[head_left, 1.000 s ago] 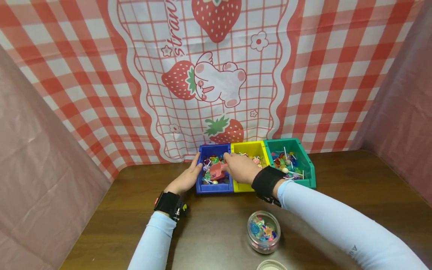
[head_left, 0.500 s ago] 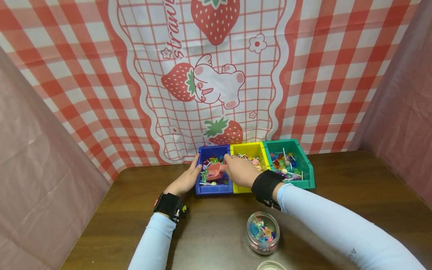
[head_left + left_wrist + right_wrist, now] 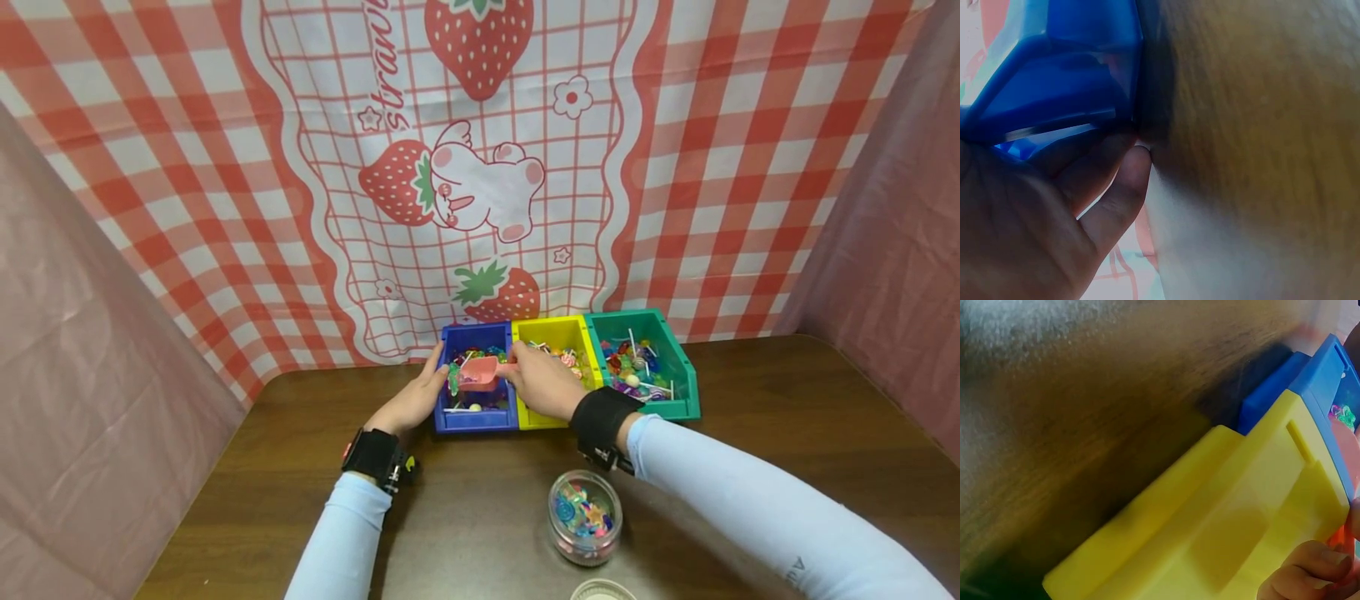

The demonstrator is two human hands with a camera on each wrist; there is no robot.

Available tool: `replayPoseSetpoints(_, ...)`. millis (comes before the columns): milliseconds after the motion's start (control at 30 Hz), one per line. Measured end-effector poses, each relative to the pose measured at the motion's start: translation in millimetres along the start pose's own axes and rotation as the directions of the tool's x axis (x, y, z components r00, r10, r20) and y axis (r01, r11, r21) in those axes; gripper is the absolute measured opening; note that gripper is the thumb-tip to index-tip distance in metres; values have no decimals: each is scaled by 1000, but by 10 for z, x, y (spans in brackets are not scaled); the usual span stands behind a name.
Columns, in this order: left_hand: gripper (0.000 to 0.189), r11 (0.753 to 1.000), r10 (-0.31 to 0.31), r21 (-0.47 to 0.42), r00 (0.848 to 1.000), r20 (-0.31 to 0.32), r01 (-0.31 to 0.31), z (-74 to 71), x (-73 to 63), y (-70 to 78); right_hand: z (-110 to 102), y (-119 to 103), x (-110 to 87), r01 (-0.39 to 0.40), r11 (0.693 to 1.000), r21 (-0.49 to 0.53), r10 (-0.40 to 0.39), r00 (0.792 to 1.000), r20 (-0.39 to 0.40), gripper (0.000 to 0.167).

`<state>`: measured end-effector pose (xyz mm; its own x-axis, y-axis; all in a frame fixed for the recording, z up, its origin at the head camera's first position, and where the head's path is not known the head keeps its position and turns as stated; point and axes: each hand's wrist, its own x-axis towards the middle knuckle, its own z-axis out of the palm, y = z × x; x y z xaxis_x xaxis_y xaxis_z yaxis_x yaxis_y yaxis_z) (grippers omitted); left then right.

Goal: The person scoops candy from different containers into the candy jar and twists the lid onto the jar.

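Observation:
My right hand (image 3: 546,379) grips the handle of a small pink scoop (image 3: 480,372), held over the blue bin (image 3: 477,420) with its mouth toward the left wall. A few small pieces show in the scoop, and a green piece (image 3: 453,381) lies at its lip. Colourful candy-like pieces and lollipops fill the bin's bottom. My left hand (image 3: 411,400) rests along the bin's left outer side, fingers extended. In the left wrist view, its fingers (image 3: 1116,200) lie beside the blue wall, close to the tabletop. Curled right fingers (image 3: 1316,559) appear over the yellow bin (image 3: 1222,531).
A green bin (image 3: 688,375) with lollipops and candy-like pieces adjoins the yellow one on the right. Nearer on the wooden table (image 3: 300,467) stands a clear jar (image 3: 585,546) of colourful pieces, with a pale lid (image 3: 602,592) at the frame's bottom. A strawberry-print cloth (image 3: 675,250) hangs behind.
The scoop has risen and levelled within the blue bin, and my right hand has shifted slightly right with it. My left hand has stayed at the bin's side.

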<state>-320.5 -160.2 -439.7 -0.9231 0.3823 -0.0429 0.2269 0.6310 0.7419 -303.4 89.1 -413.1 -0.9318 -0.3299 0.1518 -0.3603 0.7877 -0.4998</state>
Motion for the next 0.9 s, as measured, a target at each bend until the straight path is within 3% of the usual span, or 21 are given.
replayPoseSetpoints(233,59,1000,6,-2,1000,-7,-6,-2,7,27,-31,48,-37,-85,988,126,84,996,9,28)
replayPoseSetpoints(367,60,1000,6,-1,1000,-12,-6,-5,3,24,-12,82,-65,-94,980,176,95,995,3,28)
replayPoseSetpoints(600,60,1000,6,-11,1000,-7,-6,11,12,1,-2,145,-148,-33,969,245,47,997,-54,26)
replayPoseSetpoints(900,59,1000,-2,-13,1000,-8,1,8,9,4,-220,195,-349,52,955,292,-5,987,-159,24)
